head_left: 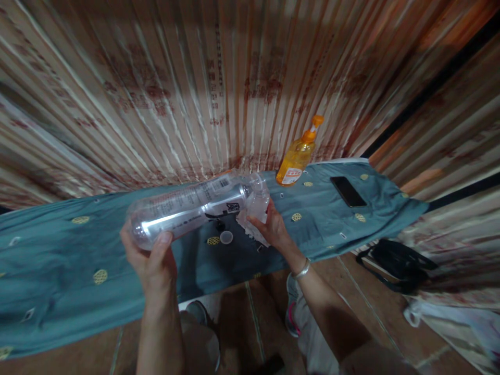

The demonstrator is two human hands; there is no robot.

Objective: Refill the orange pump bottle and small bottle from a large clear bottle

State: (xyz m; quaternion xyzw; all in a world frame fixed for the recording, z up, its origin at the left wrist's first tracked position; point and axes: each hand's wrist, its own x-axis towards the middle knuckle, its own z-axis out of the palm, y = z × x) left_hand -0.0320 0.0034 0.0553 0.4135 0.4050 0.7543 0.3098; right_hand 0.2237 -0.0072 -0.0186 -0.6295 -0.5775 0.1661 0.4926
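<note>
A large clear plastic bottle (191, 208), with a printed label, lies almost sideways in the air above the cloth. My left hand (154, 260) is wrapped around its base end, thumb along the near side. At the other end, my right hand (273, 226) is closed about the neck, and a crumpled white tissue-like piece (252, 229) hangs beneath the fingers. Whether that hand grips the neck itself or only the white piece against it is partly hidden. Below the bottle, a small round translucent cap (226, 237) rests on the cloth.
The narrow surface wears a teal cloth (128, 286) with pineapple prints. Behind it hangs a pleated curtain (187, 94). An orange pump bottle (296, 156) and a black phone (347, 191) are to the right. On the tiled floor sits a dark bag (402, 260).
</note>
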